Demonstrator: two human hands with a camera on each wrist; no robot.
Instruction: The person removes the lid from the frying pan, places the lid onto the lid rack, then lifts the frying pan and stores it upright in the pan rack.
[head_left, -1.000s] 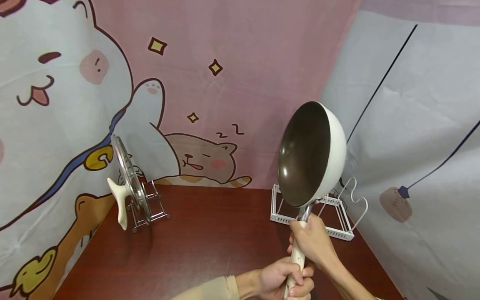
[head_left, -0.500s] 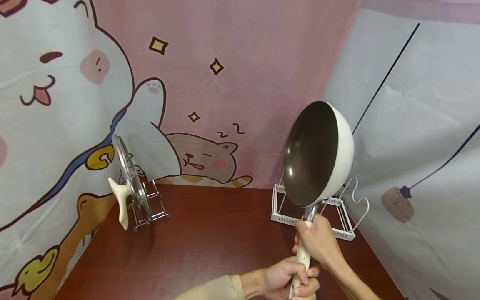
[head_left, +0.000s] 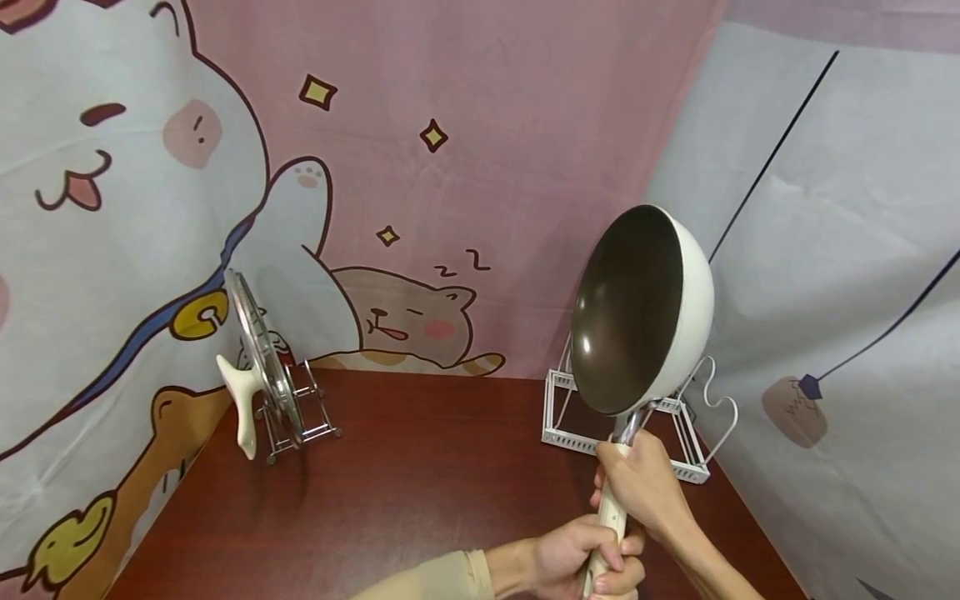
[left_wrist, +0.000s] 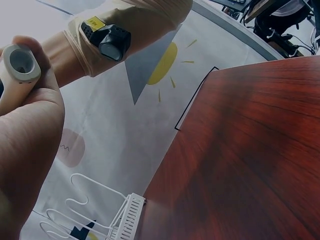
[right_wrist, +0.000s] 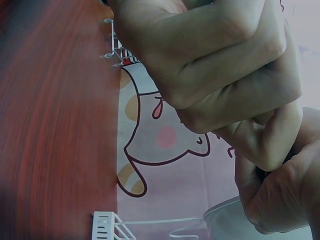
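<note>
In the head view a deep wok (head_left: pixel 626 317) with a white outside and a dark inside is held up at the right, tilted with its opening to the left. Its cream handle (head_left: pixel 612 512) slants down to two hands. My right hand (head_left: pixel 647 483) grips the handle near the metal neck (head_left: pixel 628 427). Lower down, my left hand (head_left: pixel 573 554) wraps its fingers round the handle's end. The hollow handle end (left_wrist: pixel 22 67) shows in the left wrist view. Curled fingers fill much of the right wrist view, with part of the wok's rim (right_wrist: pixel 222 207) below.
A glass lid (head_left: pixel 266 358) with a cream handle (head_left: pixel 242 404) leans in a wire stand (head_left: pixel 318 417) at the table's left. Behind the wok, a white metal rack (head_left: pixel 678 475) stands on the red-brown table (head_left: pixel 420 475). Printed cloth (head_left: pixel 510 192) hangs behind and beside the table.
Both hands have moved a little to the right with the wok, mostly in the first half second. The lid, the stand and the white rack have stayed where they were.
</note>
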